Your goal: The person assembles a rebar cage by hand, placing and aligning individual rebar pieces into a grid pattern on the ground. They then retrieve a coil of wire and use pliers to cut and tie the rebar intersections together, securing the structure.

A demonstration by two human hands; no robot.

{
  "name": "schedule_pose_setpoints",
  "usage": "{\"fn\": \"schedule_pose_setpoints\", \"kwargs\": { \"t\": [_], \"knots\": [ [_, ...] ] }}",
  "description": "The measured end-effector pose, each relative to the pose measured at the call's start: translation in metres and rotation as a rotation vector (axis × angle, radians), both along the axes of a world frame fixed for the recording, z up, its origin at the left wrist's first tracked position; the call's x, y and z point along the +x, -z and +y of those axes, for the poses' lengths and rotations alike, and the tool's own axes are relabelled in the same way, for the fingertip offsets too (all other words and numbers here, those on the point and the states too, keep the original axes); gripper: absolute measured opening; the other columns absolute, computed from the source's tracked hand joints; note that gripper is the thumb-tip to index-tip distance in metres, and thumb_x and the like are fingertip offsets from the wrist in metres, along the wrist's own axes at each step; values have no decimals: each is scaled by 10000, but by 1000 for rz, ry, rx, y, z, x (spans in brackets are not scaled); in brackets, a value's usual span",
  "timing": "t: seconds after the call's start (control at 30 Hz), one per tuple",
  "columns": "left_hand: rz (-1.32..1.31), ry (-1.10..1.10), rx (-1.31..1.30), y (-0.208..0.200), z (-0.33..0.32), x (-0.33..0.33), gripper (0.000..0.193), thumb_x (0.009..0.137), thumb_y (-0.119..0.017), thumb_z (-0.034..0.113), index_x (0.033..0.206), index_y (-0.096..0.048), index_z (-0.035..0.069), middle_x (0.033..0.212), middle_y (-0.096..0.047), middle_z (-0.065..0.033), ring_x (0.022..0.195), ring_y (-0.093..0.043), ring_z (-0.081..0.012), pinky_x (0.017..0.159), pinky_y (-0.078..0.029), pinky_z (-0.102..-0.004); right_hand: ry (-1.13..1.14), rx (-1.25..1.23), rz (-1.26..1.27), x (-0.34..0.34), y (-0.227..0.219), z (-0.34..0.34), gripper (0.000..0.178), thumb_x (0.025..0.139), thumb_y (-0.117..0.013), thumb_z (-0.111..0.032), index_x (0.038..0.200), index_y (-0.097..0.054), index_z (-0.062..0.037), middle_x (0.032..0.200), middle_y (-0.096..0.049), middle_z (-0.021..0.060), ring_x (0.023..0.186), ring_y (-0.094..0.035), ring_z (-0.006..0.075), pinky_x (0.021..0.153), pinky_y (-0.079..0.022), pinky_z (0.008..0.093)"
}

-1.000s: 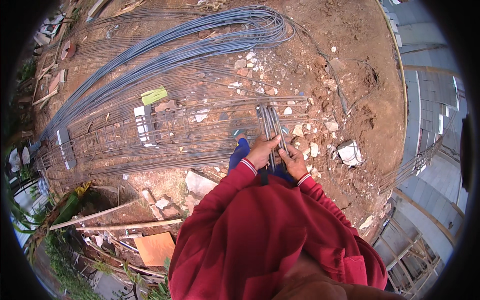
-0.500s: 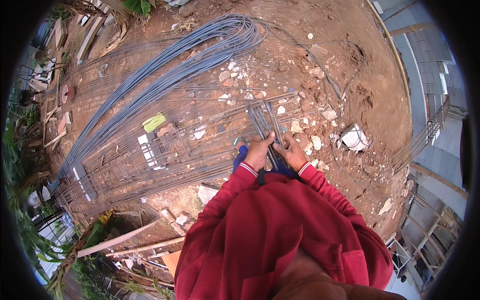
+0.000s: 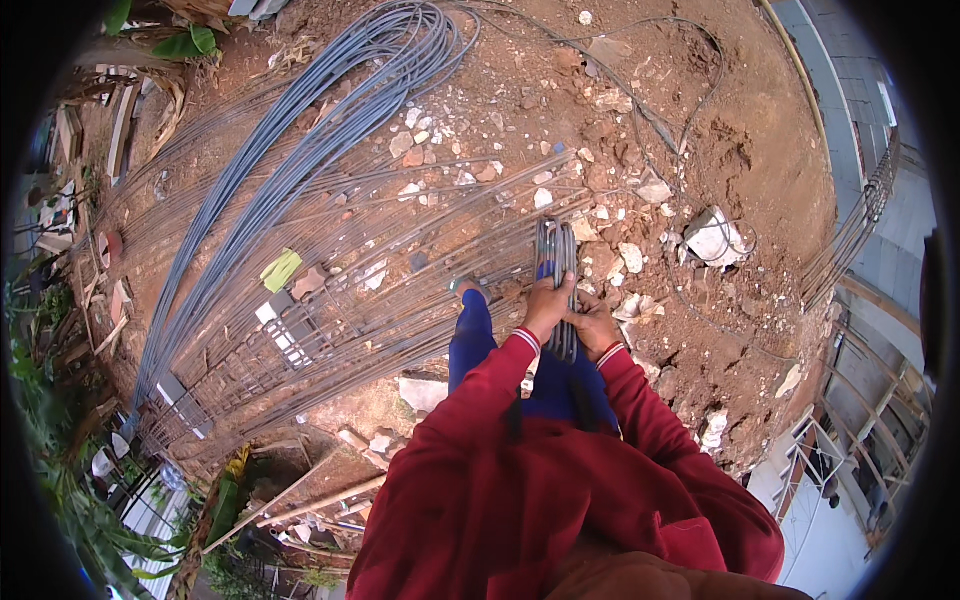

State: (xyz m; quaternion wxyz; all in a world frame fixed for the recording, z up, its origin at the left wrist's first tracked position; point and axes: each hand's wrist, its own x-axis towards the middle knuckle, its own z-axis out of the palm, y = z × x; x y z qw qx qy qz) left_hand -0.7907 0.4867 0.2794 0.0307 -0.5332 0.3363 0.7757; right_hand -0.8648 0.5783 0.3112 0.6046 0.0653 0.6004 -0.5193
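A bundle of narrow looped steel stirrups (image 3: 556,245) is held out in front of my body, its long side pointing away from me. My left hand (image 3: 547,308) wraps around its left side near the middle. On the right side, my right hand (image 3: 597,326) grips it slightly closer to me, with its fingers at the edge of the bundle. Parts of the loops are hidden behind both hands. Below the hands are my blue-trousered legs (image 3: 474,335), and one foot (image 3: 463,286) stands beside the steel bars.
Long straight reinforcing bars (image 3: 520,182) lie across the reddish soil to the left. Beyond them is a bent bundle of blue-grey rods (image 3: 235,165). A yellow-green cloth (image 3: 281,270) rests on the bars. Rubble and a large pale chunk (image 3: 715,237) with wire lie right.
The stirrups have swung slightly right and closer to me, and the loops now sit tighter together. More of my legs shows, and the ground view has shifted.
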Motion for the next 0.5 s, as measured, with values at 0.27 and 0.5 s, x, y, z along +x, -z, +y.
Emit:
{"fn": "schedule_pose_setpoints", "kwargs": {
  "t": [0.27, 0.5],
  "knots": [
    [128, 281, -15, 136, -22, -59, 569, 954, -504, 492, 1129, -610, -39, 956, -658, -110, 841, -615, -162, 722, -498, -296, 357, 72, -114, -59, 130, 28, 219, 922, -583, -40, 1136, -571, 4, 921, -669, 92, 759, -654, 157, 692, -549, 285],
    [-95, -56, -298, 280, -106, -44, 444, 983, -520, 339, 1217, -566, -36, 1087, -659, -134, 977, -629, -181, 870, -482, -318, 637, 117, 1, -100, 256, 59, 155, 939, -541, -18, 1091, -548, 9, 917, -655, 104, 794, -648, 189, 731, -548, 317]
  ]
}}
